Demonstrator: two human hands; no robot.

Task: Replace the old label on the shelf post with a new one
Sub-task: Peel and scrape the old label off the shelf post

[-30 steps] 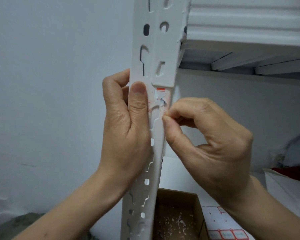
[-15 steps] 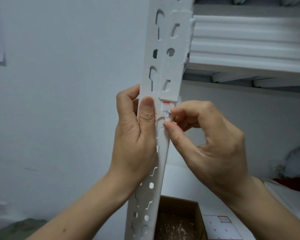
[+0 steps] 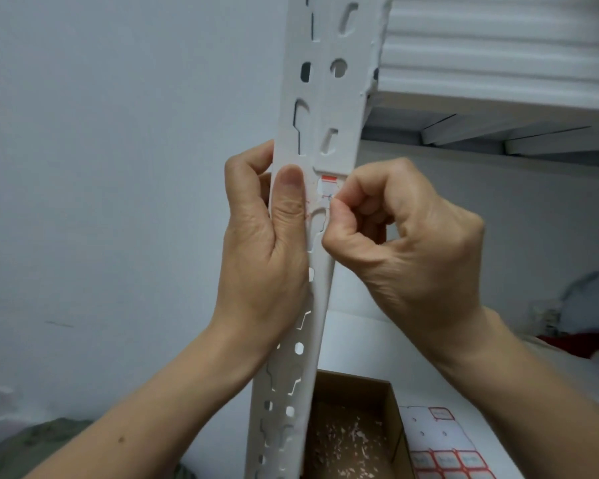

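A white slotted shelf post [image 3: 329,108] runs up the middle of the view. A torn old label [image 3: 326,184], white with a red top strip, clings to the post just under a bracket edge. My left hand [image 3: 267,243] grips the post from the left, its thumb pressed flat along the front face beside the label. My right hand [image 3: 405,236] is curled, with thumb and forefinger tips pinching at the label's lower right edge. A sheet of new red-bordered labels [image 3: 443,444] lies on the lower shelf at the bottom right.
An open cardboard box [image 3: 353,423] holding white paper scraps sits on the lower shelf behind the post. A white shelf [image 3: 498,77] spans the upper right. A white wall fills the left. Red and grey items [image 3: 585,323] sit at far right.
The view has shifted so the post and hands sit lower in frame. My right thumb and forefinger have closed tighter on the label's edge. My left hand keeps its grip.
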